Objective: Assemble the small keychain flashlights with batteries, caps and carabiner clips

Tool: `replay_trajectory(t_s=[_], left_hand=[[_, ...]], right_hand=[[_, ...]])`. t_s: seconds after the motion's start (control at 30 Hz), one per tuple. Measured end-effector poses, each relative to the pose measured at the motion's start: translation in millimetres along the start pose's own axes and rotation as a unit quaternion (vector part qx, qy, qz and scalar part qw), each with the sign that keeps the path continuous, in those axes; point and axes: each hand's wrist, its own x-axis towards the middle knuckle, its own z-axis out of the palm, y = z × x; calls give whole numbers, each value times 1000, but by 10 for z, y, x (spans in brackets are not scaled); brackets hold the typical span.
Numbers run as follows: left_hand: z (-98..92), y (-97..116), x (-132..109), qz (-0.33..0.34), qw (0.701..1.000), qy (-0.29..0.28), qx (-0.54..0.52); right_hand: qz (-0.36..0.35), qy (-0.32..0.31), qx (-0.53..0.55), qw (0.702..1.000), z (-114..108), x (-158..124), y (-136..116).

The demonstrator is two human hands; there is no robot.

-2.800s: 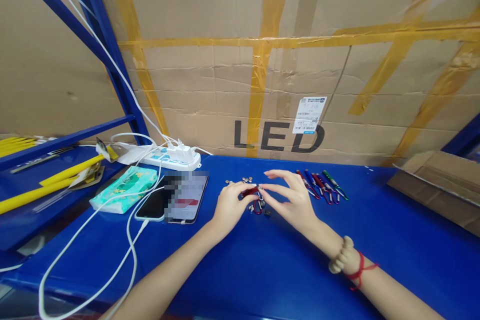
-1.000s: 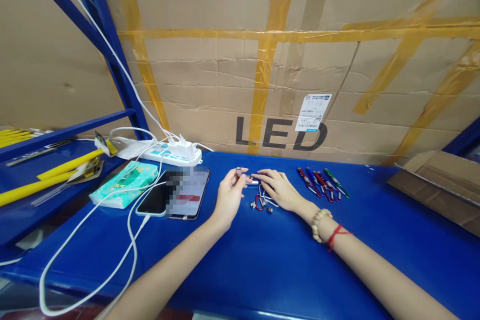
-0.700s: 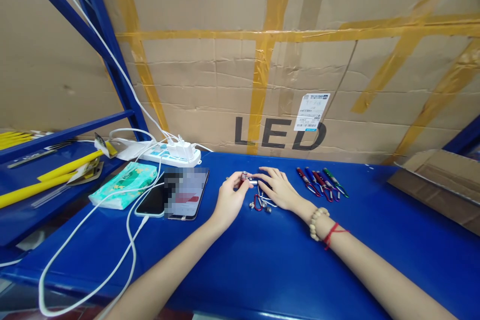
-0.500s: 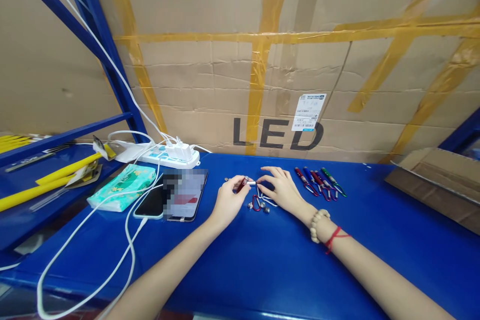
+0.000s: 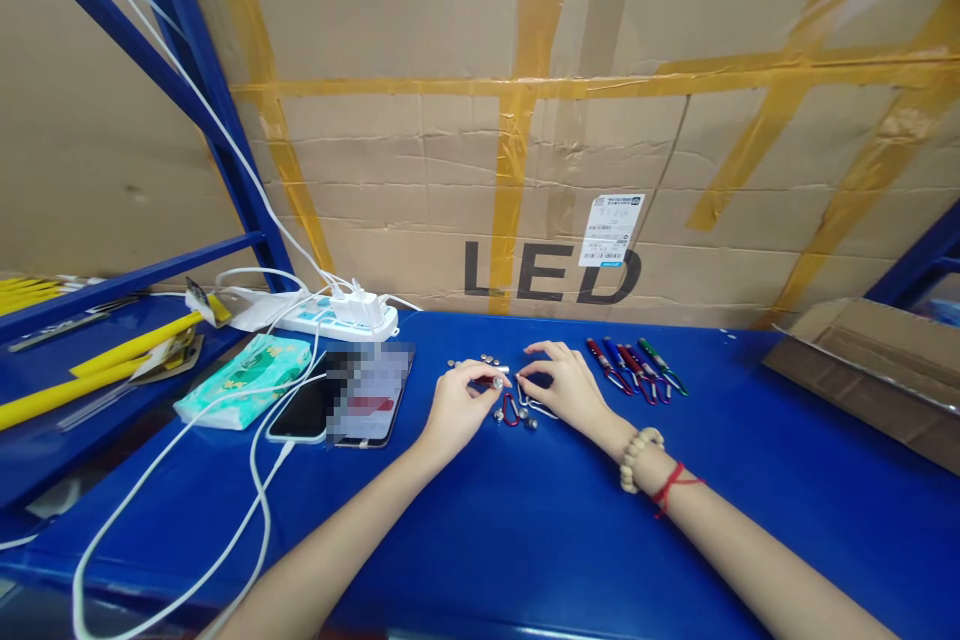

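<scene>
— Anything changing?
— Yes: tipping the red metal tube [image 5: 497, 383] from near upright to roughly end-on, just below the frame's centre, leaving its shiny end facing the viewer, just beside the right hand [image 5: 571, 388].
— And the fingers?
— With the left hand [image 5: 456, 407], pinching it between thumb and forefinger; with the right, reaching in from lower right, bending thumb and forefinger almost together, perhaps on something too small to tell.

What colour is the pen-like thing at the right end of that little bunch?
The rightmost pen-like thing is green, best seen in the head view.
</scene>
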Motion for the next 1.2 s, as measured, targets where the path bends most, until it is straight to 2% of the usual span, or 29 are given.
replay_trajectory(t_s=[0.3, 0.37, 0.5, 0.57, 0.8, 1.0, 1.2], left_hand=[[16, -30, -4, 9, 1000, 9, 23], [15, -36, -8, 15, 999, 11, 47], [4, -38, -18, 11, 995, 11, 101], [0, -37, -19, 15, 994, 10, 111], [-15, -65, -11, 5, 991, 6, 134], [-25, -50, -18, -16, 989, -17, 147], [-37, -14, -23, -27, 987, -17, 157]], right_hand=[[-80, 27, -25, 996, -44, 27, -17], [-95, 68, -10, 993, -80, 30, -58], [-92, 194, 45, 976, -137, 10, -196], [-104, 218, 62, 968, -145, -11, -264], [-189, 201, 29, 961, -151, -36, -347], [-219, 196, 8, 956, -182, -16, -353], [-206, 146, 50, 966, -185, -19, -367]])
